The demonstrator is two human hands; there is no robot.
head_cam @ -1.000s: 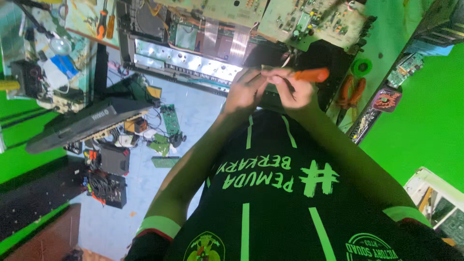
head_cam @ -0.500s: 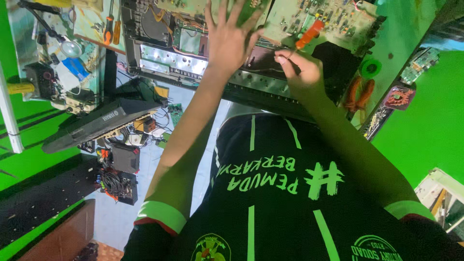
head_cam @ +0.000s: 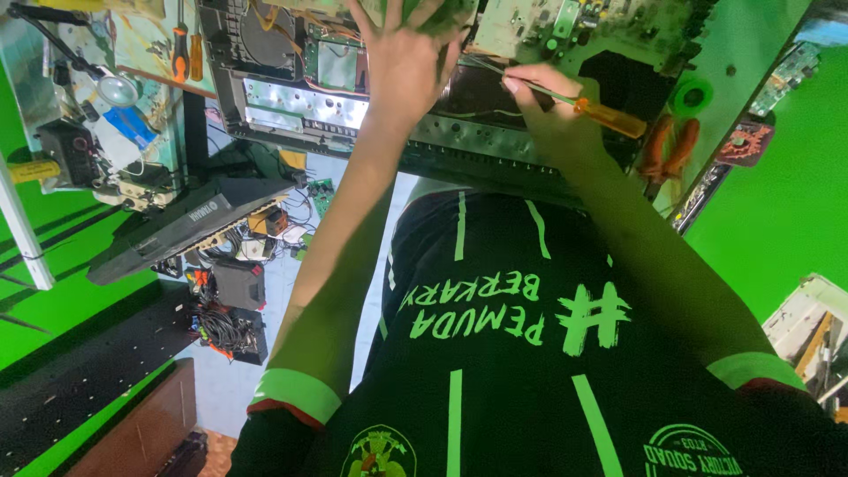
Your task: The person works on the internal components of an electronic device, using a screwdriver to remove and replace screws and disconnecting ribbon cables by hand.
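My left hand (head_cam: 405,55) lies flat with fingers spread on a green circuit board (head_cam: 521,22) at the top of an opened metal device chassis (head_cam: 309,97). My right hand (head_cam: 549,113) grips an orange-handled screwdriver (head_cam: 609,117). Its thin shaft points left toward the board's edge, just beside my left hand. Both forearms reach up over my black shirt with green print (head_cam: 512,318).
Orange-handled pliers (head_cam: 667,150) and a green tape roll (head_cam: 692,95) lie right of the chassis. More screwdrivers (head_cam: 181,53) and a magnifier (head_cam: 117,88) lie at upper left. A black device cover (head_cam: 185,225) and loose electronic parts (head_cam: 230,305) sit below on the left.
My left hand left the right hand, rose to the circuit board and spread flat. My right hand shifted right with the screwdriver and aimed its tip at the board.
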